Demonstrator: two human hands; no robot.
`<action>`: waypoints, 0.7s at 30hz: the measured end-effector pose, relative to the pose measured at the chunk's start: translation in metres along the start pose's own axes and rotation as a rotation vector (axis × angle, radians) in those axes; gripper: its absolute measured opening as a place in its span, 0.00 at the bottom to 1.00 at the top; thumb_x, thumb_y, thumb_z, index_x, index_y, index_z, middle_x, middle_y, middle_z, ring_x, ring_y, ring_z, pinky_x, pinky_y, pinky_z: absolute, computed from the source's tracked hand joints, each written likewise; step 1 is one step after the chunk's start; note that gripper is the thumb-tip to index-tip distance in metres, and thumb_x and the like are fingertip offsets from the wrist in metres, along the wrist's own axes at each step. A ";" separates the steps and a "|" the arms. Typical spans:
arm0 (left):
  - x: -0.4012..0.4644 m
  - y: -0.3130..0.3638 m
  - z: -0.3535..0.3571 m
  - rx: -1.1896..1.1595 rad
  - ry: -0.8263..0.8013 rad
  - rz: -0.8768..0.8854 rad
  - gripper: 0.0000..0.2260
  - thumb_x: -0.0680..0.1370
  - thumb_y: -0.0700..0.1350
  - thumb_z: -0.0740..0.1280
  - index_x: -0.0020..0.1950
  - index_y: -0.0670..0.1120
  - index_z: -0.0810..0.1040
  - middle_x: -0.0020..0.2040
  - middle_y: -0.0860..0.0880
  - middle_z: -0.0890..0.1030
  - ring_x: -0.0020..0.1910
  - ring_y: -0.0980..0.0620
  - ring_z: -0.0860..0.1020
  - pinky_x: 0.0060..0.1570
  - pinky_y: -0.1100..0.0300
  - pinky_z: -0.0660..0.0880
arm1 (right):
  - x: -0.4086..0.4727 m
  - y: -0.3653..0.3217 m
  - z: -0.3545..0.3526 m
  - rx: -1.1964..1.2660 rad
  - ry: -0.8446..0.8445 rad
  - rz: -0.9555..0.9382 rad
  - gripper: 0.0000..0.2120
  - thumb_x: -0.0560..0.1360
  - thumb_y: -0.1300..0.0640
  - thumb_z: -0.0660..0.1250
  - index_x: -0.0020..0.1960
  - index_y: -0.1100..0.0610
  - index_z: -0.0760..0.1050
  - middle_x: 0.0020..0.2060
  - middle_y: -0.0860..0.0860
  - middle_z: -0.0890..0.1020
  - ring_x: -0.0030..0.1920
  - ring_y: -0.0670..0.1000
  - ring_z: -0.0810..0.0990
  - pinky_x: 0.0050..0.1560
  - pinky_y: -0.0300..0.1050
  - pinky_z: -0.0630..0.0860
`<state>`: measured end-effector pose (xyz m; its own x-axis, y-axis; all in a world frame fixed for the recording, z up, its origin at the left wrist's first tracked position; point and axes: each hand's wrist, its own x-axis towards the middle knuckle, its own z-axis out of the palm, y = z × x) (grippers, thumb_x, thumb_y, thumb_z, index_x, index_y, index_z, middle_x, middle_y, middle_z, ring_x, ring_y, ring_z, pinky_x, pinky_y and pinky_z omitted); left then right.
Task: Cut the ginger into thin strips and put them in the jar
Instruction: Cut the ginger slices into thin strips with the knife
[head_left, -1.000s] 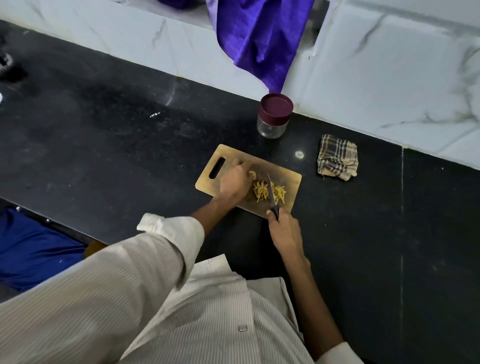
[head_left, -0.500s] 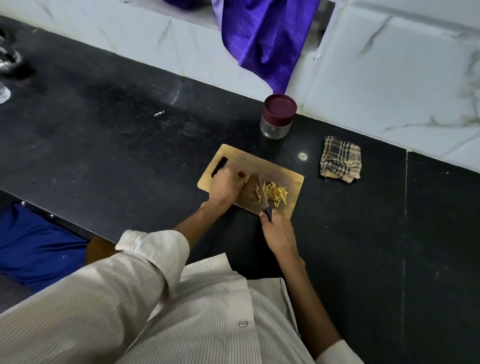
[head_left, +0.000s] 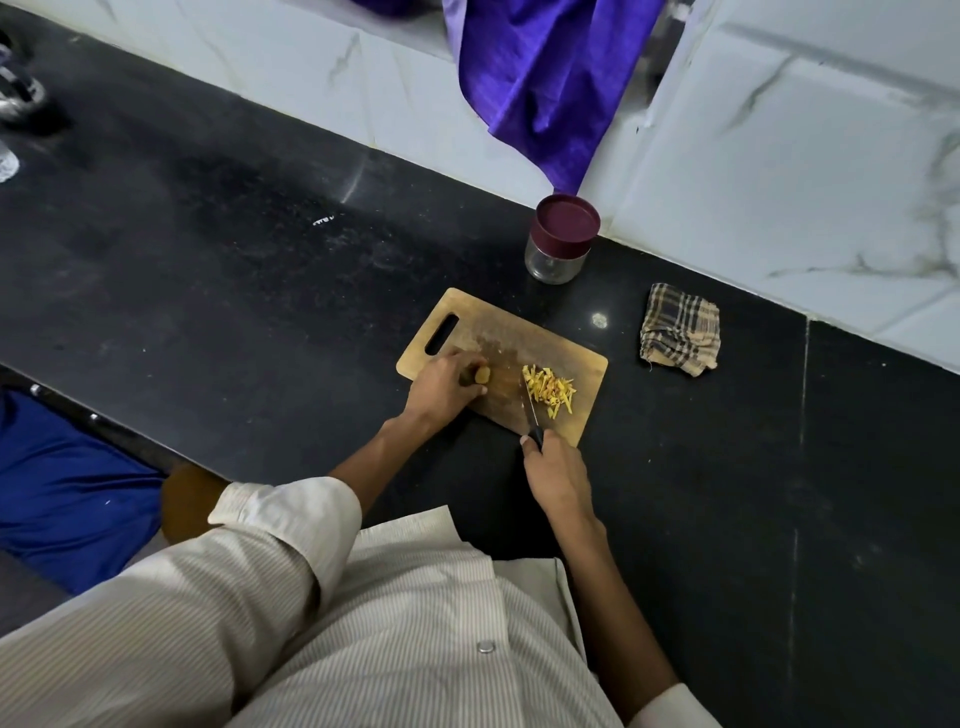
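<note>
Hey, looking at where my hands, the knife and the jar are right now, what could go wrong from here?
1. The ginger piece in your left hand is a small stub, so your fingertips may end up close to the knife when you cut it.
2. The strips lie near the cutting board edge; sweeping could push some onto the counter.
3. The jar has its lid on, so it needs opening first.

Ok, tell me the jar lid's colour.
Maroon: the lid on the jar, head view.
</note>
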<state>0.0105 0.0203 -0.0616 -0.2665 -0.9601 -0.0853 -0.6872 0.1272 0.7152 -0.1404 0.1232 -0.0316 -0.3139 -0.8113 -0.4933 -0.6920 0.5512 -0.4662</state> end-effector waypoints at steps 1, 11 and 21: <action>0.001 0.000 0.000 -0.007 0.003 0.002 0.16 0.74 0.42 0.72 0.61 0.46 0.79 0.59 0.48 0.76 0.55 0.50 0.77 0.57 0.56 0.74 | 0.000 0.000 0.000 0.001 0.004 -0.010 0.14 0.83 0.48 0.57 0.59 0.57 0.74 0.52 0.55 0.80 0.52 0.56 0.80 0.52 0.54 0.78; 0.003 0.000 -0.001 0.006 -0.014 0.008 0.13 0.78 0.43 0.68 0.63 0.46 0.79 0.59 0.46 0.76 0.52 0.48 0.77 0.54 0.53 0.76 | -0.004 -0.009 0.005 0.021 -0.008 -0.069 0.14 0.83 0.49 0.57 0.59 0.58 0.73 0.52 0.57 0.80 0.53 0.58 0.80 0.54 0.57 0.78; -0.004 0.012 0.018 -0.090 0.145 -0.133 0.12 0.76 0.43 0.70 0.59 0.51 0.81 0.52 0.49 0.82 0.49 0.51 0.79 0.48 0.52 0.78 | -0.001 -0.017 0.006 -0.025 -0.009 -0.131 0.13 0.84 0.51 0.57 0.58 0.59 0.74 0.51 0.57 0.80 0.51 0.57 0.81 0.51 0.55 0.78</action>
<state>-0.0092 0.0303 -0.0650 -0.0730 -0.9935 -0.0875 -0.6449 -0.0199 0.7640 -0.1241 0.1155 -0.0277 -0.2139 -0.8740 -0.4363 -0.7428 0.4356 -0.5085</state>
